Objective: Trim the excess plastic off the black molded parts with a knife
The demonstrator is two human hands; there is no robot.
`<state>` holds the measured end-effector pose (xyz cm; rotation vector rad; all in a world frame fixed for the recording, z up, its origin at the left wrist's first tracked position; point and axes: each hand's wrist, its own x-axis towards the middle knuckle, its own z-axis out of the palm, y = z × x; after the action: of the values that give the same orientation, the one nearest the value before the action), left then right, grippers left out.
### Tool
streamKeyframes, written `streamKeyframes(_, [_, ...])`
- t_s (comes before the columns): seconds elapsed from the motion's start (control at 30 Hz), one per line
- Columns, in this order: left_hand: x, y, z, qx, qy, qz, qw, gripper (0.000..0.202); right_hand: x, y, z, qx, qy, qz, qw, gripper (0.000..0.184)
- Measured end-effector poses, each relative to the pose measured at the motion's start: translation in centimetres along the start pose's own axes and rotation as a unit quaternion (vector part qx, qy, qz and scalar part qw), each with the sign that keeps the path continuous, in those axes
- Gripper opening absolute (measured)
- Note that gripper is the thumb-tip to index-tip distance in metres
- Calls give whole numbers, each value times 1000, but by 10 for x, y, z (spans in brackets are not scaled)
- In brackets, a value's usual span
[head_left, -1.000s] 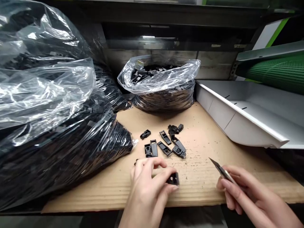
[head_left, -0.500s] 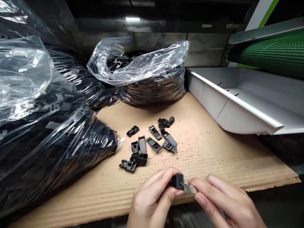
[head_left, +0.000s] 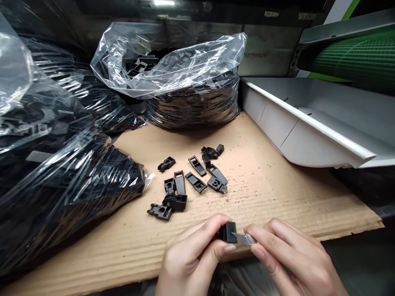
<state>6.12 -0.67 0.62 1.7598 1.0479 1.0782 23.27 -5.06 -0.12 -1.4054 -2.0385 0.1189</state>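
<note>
Between the thumb and fingers of my left hand [head_left: 194, 255] is a small black plastic part [head_left: 229, 232], its squarish end facing right. My right hand [head_left: 293, 255] pinches a thin metal blade [head_left: 244, 239]; its pointed tip touches the edge of that end. The rest of the blade is hidden in my fingers. Beyond my hands, several loose black parts lie on the cardboard [head_left: 262, 201]: some are narrow frames [head_left: 196, 182], others blocky pieces with a round hole [head_left: 159, 211].
Behind the loose parts stands a clear plastic bag [head_left: 191, 102] full of black parts. More bagged parts [head_left: 77, 185] fill the left side. A white tray [head_left: 271, 123] sits at the right, below a green mesh roller or belt [head_left: 348, 61]. Dark crumbs dot the cardboard.
The whole view has shifted slightly, so the bags and loose parts appear higher and more to the left. Both hands keep their grips, with the blade tip still at the black part's edge.
</note>
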Motion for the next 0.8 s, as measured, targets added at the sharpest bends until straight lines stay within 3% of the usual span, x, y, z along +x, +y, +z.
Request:
streamKeyframes(0.17, [-2,1,-2,-10,-15,3,1000,14,3,18,-5,-49,60,28,997,19])
streamKeyframes(0.33, [-2,0,-2,-16,-9,19,1000,27,1,10,-10,100,27,64,993,18])
streamKeyframes(0.43, [-3,0,-3,-17,-16,31,999,34,3,-3,-5,137,23,86,986,16])
streamKeyframes(0.8, [-3,-1,-2,-22,-17,43,999,36,8,-6,8,102,41,10,994,15])
